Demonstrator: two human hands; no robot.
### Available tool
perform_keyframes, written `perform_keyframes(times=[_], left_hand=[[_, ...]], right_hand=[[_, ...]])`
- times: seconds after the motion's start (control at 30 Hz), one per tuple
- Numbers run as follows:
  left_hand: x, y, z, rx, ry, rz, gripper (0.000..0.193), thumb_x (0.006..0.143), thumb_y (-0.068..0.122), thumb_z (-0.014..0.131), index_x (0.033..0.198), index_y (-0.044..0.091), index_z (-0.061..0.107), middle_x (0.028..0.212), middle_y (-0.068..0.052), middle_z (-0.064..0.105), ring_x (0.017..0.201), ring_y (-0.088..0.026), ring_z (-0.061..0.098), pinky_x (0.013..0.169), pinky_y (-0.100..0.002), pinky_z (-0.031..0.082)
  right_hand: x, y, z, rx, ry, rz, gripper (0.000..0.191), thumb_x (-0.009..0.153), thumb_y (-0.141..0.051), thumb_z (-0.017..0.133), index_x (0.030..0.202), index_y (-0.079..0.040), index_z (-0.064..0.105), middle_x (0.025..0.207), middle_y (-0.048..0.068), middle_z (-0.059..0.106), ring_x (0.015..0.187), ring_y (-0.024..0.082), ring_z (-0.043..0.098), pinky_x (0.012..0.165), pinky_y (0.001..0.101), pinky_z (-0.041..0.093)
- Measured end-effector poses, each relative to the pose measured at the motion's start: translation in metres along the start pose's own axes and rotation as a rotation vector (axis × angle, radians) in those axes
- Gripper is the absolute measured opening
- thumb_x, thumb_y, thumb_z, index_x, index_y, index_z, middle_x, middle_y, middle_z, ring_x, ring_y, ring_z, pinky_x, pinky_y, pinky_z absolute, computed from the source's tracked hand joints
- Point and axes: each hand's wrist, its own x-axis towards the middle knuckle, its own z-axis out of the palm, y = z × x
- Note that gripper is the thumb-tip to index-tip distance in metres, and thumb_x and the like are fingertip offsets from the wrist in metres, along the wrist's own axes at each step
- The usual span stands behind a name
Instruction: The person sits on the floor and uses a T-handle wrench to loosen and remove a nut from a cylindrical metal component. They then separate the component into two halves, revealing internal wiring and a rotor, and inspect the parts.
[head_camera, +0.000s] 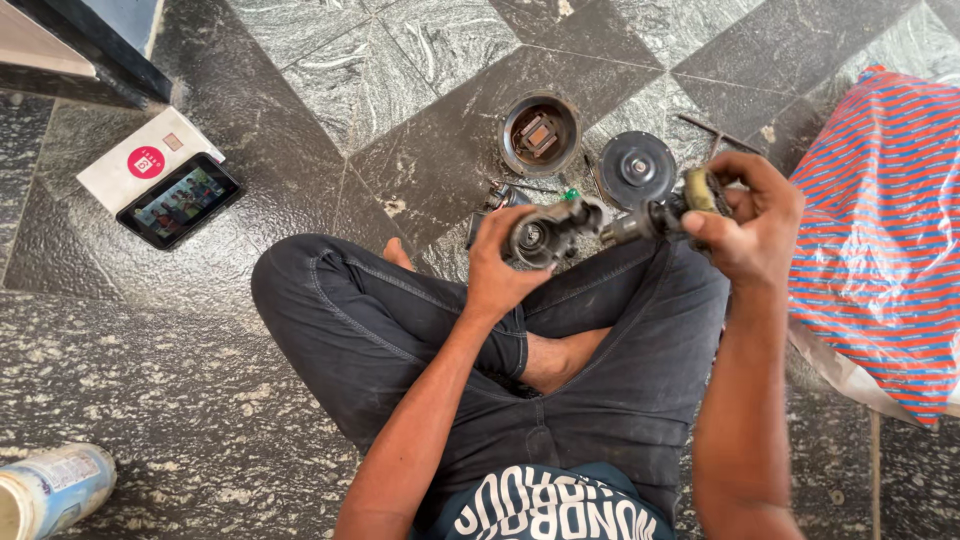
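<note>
I am sitting cross-legged on a dark stone floor (200, 400), looking down at my lap and hands. My left hand (500, 265) is closed around a small round metal housing (530, 240), fingers curled about its rim, just above my left knee. My right hand (745, 225) is closed on the far end of a dark shaft (640, 218), gripping it near a worn yellowish piece at its end. The shaft points toward the housing, at nine o'clock from my right hand, and their ends sit just beside each other; I cannot tell whether they touch. On the floor at twelve o'clock from my left hand stands a round metal cup (540, 135) with a dark part inside. At twelve o'clock from the shaft lies a flat dark disc (636, 168). Small loose parts (500, 195) lie between the cup and my left hand. At three o'clock from my right hand is a red and blue striped sack (880, 230). Well off at nine o'clock lies a phone (180, 200), screen lit, partly on a white box (130, 165). A can (50, 490) lies at seven o'clock, at the frame's edge.
</note>
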Motion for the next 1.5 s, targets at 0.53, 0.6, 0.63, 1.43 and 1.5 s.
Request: perform_keyframes(times=[0.53, 0.6, 0.63, 1.43, 1.5], left_hand=[[0.114, -0.098, -0.051, 0.265, 0.478, -0.424, 0.079, 0.051, 0.029, 0.095, 0.123, 0.011, 0.068, 0.114, -0.011, 0.075, 0.106, -0.028, 0.071, 0.093, -0.044, 0.053], [0.115, -0.103, -0.051, 0.235, 0.436, -0.567, 0.075, 0.051, 0.032, 0.096, 0.117, 0.008, 0.07, 0.112, -0.011, 0.076, 0.101, -0.028, 0.073, 0.09, -0.043, 0.055], [0.114, -0.105, -0.05, 0.22, 0.408, -0.64, 0.073, 0.051, 0.033, 0.096, 0.115, 0.007, 0.07, 0.111, -0.011, 0.076, 0.099, -0.027, 0.073, 0.088, -0.043, 0.056], [0.111, -0.111, -0.037, 0.362, 0.307, -0.842, 0.103, 0.066, 0.053, 0.089, 0.143, 0.0, 0.046, 0.147, -0.03, 0.044, 0.13, -0.045, 0.054, 0.108, -0.05, 0.047], [0.109, -0.11, -0.037, 0.306, 0.317, -0.853, 0.109, 0.066, 0.052, 0.088, 0.147, -0.001, 0.038, 0.148, -0.028, 0.039, 0.132, -0.044, 0.051, 0.107, -0.051, 0.047]], right_hand=[[-0.025, 0.102, 0.044, 0.104, 0.183, 0.322, 0.033, 0.077, -0.007, 0.07, 0.107, 0.007, 0.073, 0.087, 0.007, 0.072, 0.07, 0.011, 0.065, 0.064, 0.0241, 0.052], [-0.027, 0.102, 0.051, 0.14, 0.162, 0.339, 0.032, 0.076, -0.005, 0.071, 0.106, 0.007, 0.072, 0.085, 0.006, 0.07, 0.069, 0.011, 0.064, 0.063, 0.024, 0.051], [-0.028, 0.101, 0.052, 0.158, 0.153, 0.342, 0.033, 0.076, -0.004, 0.072, 0.107, 0.008, 0.071, 0.085, 0.006, 0.07, 0.069, 0.011, 0.064, 0.062, 0.0238, 0.051], [0.014, -0.019, 0.05, -0.065, -0.022, 0.352, 0.043, 0.068, -0.007, 0.084, 0.108, 0.005, 0.074, 0.072, 0.002, 0.061, 0.051, 0.007, 0.052, 0.042, 0.0241, 0.035], [0.008, -0.018, 0.05, -0.007, 0.003, 0.363, 0.044, 0.069, -0.007, 0.084, 0.11, 0.005, 0.073, 0.072, 0.003, 0.062, 0.05, 0.007, 0.053, 0.04, 0.0236, 0.035]])
